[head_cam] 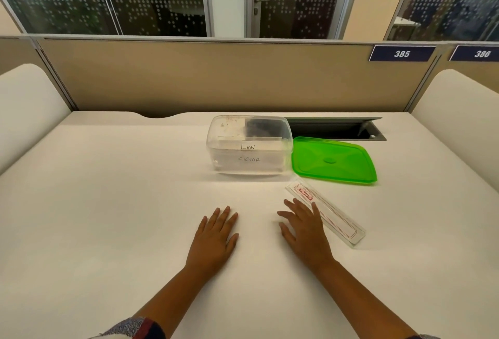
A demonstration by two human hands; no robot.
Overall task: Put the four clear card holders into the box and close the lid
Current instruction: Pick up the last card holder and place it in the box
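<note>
A clear plastic box [249, 128] stands open on the white desk, past my hands. Clear card holders lie inside it, with white cards reading "LION" and "SIGMA" [248, 153]. The green lid [333, 160] lies flat on the desk, touching the box's right side. One clear card holder [328, 210] with a red-printed insert lies slantwise in front of the lid. My right hand [303, 230] rests flat with fingers spread, its outer fingers against this holder's left edge. To its left my left hand [214, 238] lies flat and open, holding nothing.
The white desk [108, 203] is bounded by a tan partition [216, 76] at the back and white side panels. An open grey cable tray [337, 128] is sunk into the desk behind the lid. Plates numbered 385 and 386 hang on the partition.
</note>
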